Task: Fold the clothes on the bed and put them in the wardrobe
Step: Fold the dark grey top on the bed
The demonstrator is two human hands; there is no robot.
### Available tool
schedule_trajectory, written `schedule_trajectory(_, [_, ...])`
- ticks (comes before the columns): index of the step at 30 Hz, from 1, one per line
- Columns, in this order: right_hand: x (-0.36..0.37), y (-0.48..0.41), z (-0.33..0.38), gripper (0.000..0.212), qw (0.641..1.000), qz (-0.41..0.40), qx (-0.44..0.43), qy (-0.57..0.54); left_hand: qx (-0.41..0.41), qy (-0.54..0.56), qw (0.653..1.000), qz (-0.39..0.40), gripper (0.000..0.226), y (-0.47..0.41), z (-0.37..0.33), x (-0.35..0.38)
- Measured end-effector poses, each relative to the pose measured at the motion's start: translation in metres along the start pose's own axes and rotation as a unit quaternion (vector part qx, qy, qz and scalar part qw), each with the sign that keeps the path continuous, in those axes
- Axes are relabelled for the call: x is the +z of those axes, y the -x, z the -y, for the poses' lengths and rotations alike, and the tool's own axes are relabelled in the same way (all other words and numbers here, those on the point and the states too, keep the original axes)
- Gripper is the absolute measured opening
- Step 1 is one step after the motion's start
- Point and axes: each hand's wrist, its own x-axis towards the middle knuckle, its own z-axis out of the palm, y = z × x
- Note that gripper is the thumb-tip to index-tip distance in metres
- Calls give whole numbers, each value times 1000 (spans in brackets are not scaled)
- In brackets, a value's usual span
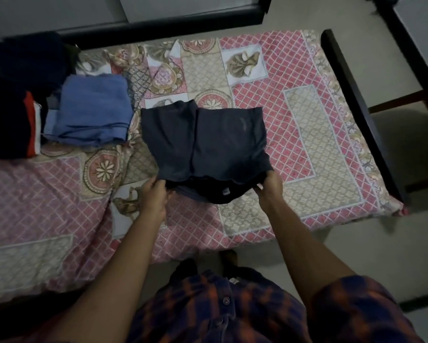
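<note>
**Dark garment (208, 142) gripped at near edge**

L hand (153, 194) & R hand (269, 186) each pinch its near corners, fingers curled on cloth. Garment lies part-folded mid-bed on pink sheet (307, 144). Folded blue garment (94, 112) just left; dark pile (9, 107) far left.

I see the bed (351, 100) under a pink patterned spread (47, 194). A dark navy garment (203, 144) lies mid-bed, a folded blue garment (94, 112) just left of it, and dark clothes (7, 120) are heaped at the left edge.

No legible txt, small white tag (224, 192) on dark garment (203, 139), print too blurry to read
</note>
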Motion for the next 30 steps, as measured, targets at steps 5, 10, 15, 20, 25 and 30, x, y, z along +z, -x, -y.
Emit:
schedule_trajectory(5, [63,11,16,24,929,150,-214,261,218,-253,940,74,29,1,-26,21])
schedule_trajectory(10, [105,22,-4,13,873,157,-305,345,322,-320,888,77,21,23,-39,41])
schedule_trajectory(15, [114,30,-14,9,884,142,-295,332,292,-288,903,130,47,25,-41,33])
schedule_trajectory(20, [109,36,-6,19,891,152,-300,306,282,-345,868,221,40,14,-50,31])
schedule_trajectory(25, [85,43,-8,18,889,112,-344,281,333,-383,841,187,13,10,-62,36])
schedule_trajectory(30, [63,71,-44,32,778,84,-464,415,297,-364,865,179,13,2,-73,37])
